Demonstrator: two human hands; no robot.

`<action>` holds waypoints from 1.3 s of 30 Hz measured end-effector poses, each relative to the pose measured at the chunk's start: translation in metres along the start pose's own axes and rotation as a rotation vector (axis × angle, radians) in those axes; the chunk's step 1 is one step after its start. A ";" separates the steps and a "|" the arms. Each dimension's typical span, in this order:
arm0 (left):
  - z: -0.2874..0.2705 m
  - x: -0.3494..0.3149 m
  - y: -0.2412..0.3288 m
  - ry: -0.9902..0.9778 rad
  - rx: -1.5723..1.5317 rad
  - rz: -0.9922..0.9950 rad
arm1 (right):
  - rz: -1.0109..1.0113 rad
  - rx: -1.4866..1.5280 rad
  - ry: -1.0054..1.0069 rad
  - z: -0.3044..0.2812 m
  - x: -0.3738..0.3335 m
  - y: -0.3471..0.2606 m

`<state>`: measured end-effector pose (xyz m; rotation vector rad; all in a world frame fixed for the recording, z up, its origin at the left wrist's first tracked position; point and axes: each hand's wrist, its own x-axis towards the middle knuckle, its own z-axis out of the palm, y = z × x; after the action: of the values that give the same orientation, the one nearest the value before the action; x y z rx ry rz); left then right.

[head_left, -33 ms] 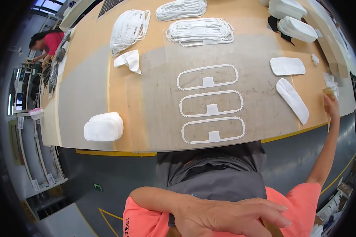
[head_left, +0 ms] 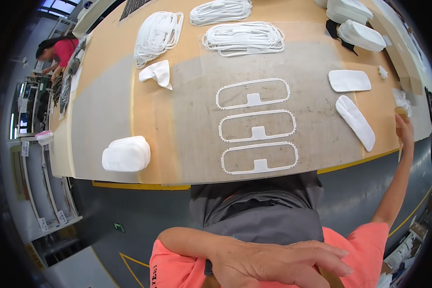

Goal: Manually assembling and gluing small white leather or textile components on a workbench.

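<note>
Bench [head_left: 187,125] and its load unchanged from the earlier frame; the right hand [head_left: 405,132] now sits slightly farther right and lower, at the bench's right edge, grip closed around a slim tan tool [head_left: 401,112]. Tool's middle hidden by the fingers, a thin pale end showing below; exact kind unclear. Left hand [head_left: 269,261] at chest height, cut off by the lower border; grip released, fingers parted, palm out of sight. It covers part of the grey apron [head_left: 269,223]. Far left, a co-worker [head_left: 65,50] bends forward, small and indistinct. Around: bundles of white frames [head_left: 244,38] on the far side; a white pad pile [head_left: 126,154] near left; three single frames [head_left: 258,133] in a column at centre; two loose pads [head_left: 355,122] between these and the right hand; crumpled white cloth [head_left: 161,73]; small white scrap [head_left: 382,72].
</note>
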<state>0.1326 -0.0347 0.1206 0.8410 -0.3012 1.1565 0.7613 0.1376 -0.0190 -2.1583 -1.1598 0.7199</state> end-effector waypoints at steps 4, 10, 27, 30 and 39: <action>0.001 0.002 0.002 0.005 -0.144 -0.064 | -0.022 0.413 0.125 -0.038 -0.028 -0.023; -0.041 0.002 0.052 -0.075 0.121 -0.590 | -0.346 1.260 -0.278 -0.022 -0.121 -0.068; -0.099 -0.077 0.072 0.695 0.816 -0.688 | -0.105 1.269 -0.425 0.286 -0.237 -0.230; -0.107 -0.073 0.073 0.715 0.877 -0.706 | -0.134 1.209 -0.409 0.295 -0.237 -0.238; -0.131 -0.055 0.078 0.643 1.079 -0.703 | -0.547 0.747 -0.210 0.319 -0.242 -0.248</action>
<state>0.0147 0.0331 0.0327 1.2748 1.1696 0.7906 0.2909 0.1172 -0.0185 -1.1096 -1.2454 0.9406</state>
